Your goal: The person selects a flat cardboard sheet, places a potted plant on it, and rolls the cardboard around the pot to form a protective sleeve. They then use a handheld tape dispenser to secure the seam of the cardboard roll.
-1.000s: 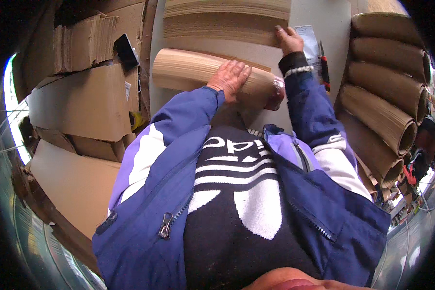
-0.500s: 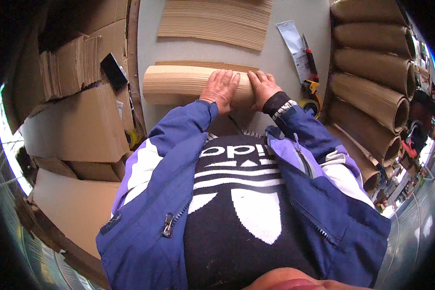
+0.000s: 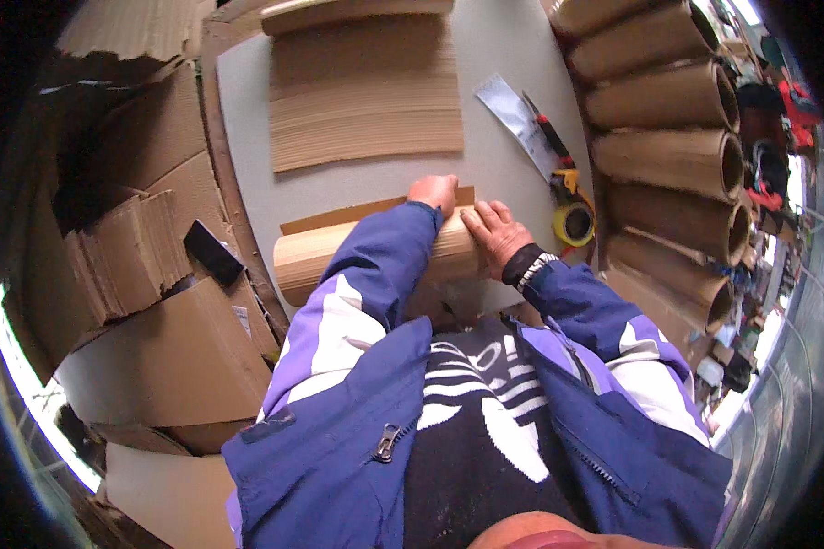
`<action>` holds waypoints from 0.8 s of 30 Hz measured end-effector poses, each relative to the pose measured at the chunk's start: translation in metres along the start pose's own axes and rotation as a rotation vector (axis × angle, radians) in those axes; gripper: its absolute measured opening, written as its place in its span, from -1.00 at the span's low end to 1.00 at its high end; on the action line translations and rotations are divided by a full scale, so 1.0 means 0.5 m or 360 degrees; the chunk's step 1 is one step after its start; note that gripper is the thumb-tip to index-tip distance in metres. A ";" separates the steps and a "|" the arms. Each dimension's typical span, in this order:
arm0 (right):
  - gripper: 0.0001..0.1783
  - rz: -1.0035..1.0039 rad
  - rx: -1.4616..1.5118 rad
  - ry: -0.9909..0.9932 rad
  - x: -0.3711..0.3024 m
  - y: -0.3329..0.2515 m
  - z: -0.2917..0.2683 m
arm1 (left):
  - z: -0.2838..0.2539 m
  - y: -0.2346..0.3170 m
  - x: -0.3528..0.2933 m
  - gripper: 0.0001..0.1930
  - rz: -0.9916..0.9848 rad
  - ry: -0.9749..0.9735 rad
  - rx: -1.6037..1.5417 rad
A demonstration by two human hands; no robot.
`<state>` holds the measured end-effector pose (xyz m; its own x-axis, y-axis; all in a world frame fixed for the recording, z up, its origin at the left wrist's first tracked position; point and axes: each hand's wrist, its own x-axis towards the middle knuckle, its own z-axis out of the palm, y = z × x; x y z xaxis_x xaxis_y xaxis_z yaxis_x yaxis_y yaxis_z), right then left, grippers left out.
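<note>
A roll of tan corrugated cardboard (image 3: 307, 261) lies crosswise on the pale work surface in front of me. Along its far side a flat strip of the cardboard sticks out. My left hand (image 3: 435, 192) is closed at that strip, with the fingers curled in and partly hidden; its sleeve crosses over the roll. My right hand (image 3: 499, 236) rests around the roll's right end, fingers bent over the top and thumb side hidden. Beyond the roll lies a ribbed cardboard sheet (image 3: 366, 101), with a rolled part at its far end.
Several finished cardboard tubes (image 3: 664, 165) are stacked along the right. Near them lie a white paper slip (image 3: 511, 119), a red-and-black knife (image 3: 549, 137) and a yellow tape measure (image 3: 574, 224). Cardboard sheets (image 3: 169, 357) and a dark flat rectangular object (image 3: 215, 253) are on the left.
My left hand has gone from lying flat on the roll to a closed shape at its far edge. My right hand stays at the right end. The whole view has shifted and tilted.
</note>
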<state>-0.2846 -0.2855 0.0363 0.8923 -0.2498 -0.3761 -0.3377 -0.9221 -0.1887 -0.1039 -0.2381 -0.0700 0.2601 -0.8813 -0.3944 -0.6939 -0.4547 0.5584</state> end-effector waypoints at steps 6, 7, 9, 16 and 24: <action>-0.05 -0.0024 -0.0012 0.0450 -0.080 -0.031 0.071 | -0.011 0.039 -0.093 -0.83 0.0223 0.0041 -0.0163; -0.11 -0.0019 -0.0019 0.0521 -0.087 -0.032 0.079 | -0.015 0.046 -0.105 -0.83 0.0200 0.0044 -0.0154; -0.23 -0.0034 -0.0017 0.0663 -0.097 -0.036 0.093 | -0.021 0.057 -0.122 -0.84 0.0198 0.0095 -0.0145; -0.31 -0.0102 -0.0112 0.0868 -0.130 -0.030 0.152 | -0.017 0.085 -0.170 -0.88 0.0358 0.0218 0.0017; -0.38 -0.0153 -0.0148 0.1139 -0.148 -0.028 0.216 | -0.006 0.110 -0.220 -0.84 0.0445 0.0322 0.0065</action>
<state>-0.3782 -0.2222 -0.0312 0.9050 -0.2689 0.3298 -0.2492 -0.9631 -0.1014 -0.1688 -0.1666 0.0062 0.1809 -0.9806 -0.0755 -0.7824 -0.1900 0.5931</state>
